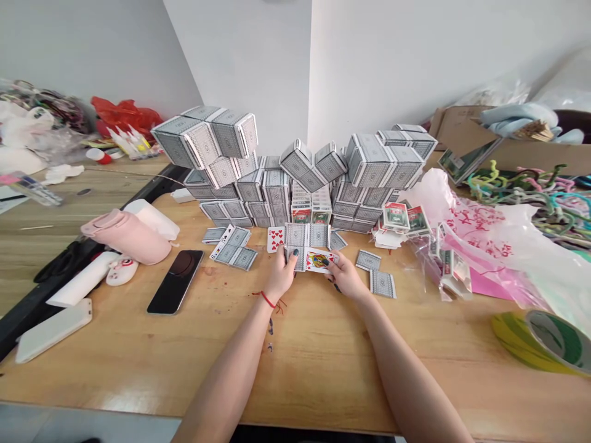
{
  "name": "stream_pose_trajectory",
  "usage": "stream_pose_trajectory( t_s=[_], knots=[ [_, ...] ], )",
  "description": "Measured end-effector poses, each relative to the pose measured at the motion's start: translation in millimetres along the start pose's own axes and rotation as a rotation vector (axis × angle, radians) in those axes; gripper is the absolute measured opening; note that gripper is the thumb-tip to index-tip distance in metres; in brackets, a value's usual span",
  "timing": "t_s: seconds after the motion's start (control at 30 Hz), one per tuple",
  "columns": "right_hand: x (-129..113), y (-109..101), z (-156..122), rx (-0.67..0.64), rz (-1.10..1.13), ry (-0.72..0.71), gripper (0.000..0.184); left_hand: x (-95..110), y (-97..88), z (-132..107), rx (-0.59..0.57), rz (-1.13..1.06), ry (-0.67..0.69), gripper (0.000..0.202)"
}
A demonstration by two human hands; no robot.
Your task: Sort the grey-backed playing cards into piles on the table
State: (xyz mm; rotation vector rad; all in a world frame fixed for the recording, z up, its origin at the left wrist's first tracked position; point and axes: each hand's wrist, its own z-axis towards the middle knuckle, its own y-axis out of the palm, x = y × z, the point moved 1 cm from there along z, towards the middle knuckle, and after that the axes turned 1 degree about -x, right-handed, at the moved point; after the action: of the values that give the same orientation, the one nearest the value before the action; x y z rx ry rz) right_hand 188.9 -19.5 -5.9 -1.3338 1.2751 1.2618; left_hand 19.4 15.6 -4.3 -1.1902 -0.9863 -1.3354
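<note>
**Many card blocks stacked, one card pair in hand, loose cards and packs left over**

A large pile of card blocks (272,184), each folded from grey-backed playing cards, was seen heaped along the far side of the wooden table (323,369), several rows high and with a few blocks tilted on top. That much could be judged as finished.

Just before the pile, a face-down card (298,258) was pinched at its left edge by the closed fingers of the left hand (281,275). A face-up court card (317,261), touching it on the right, was gripped by the right hand (345,277), one dark-nailed finger laid across its face. Both cards were held low over the table, directly below a short row of cards (307,235) with a nine of hearts (276,239) at its left end.

Material not yet used was also visible. Loose cards (231,249) lay to the left of the hands and others (382,283) to the right. Unopened packs (401,216) were stacked beside the pile, near a plastic bag (466,227). How many blocks were wanted could not be told.

A phone (176,280) and a pink bottle (127,236) were left well to the left.
</note>
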Motion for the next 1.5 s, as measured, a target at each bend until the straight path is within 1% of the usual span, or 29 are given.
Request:
stream_pose_trajectory(
  t_s=[0.2,0.37,0.5,0.67,0.8,0.97,1.2,1.33,1.5],
  knots=[
    [0,-2,-1,-0.042,0.048,0.032,0.025,-3,-1.0,-1,-0.016,0.014,0.002,0.022],
    [-2,-4,-3,-0.087,0.060,0.037,0.025,0,-1.1,-1,-0.078,0.004,-0.002,0.019],
    [-2,-7,-3,-0.107,0.046,0.037,0.025,3,-0.5,-1,-0.097,0.002,-0.001,0.020],
    [2,-6,-1,-0.066,0.033,0.039,0.024,5,1.1,-2,-0.117,0.001,0.015,0.021],
    [6,-3,-1,-0.005,0.000,0.051,0.021,4,1.7,-3,-0.100,0.068,0.056,0.019],
    [9,-1,-1,0.043,-0.041,0.042,0.025,3,3.4,-5,-0.089,0.124,0.071,0.016],
    [8,2,-1,0.020,-0.095,0.043,0.022,2,9.0,-8,-0.115,0.097,0.065,0.018],
    [9,4,-1,-0.007,-0.131,0.034,0.023,-1,10.0,-8,-0.105,0.171,0.073,0.017],
    [8,6,-2,-0.004,-0.198,0.014,0.023,-1,10.9,-9,-0.112,0.263,0.062,0.013]
  ],
)
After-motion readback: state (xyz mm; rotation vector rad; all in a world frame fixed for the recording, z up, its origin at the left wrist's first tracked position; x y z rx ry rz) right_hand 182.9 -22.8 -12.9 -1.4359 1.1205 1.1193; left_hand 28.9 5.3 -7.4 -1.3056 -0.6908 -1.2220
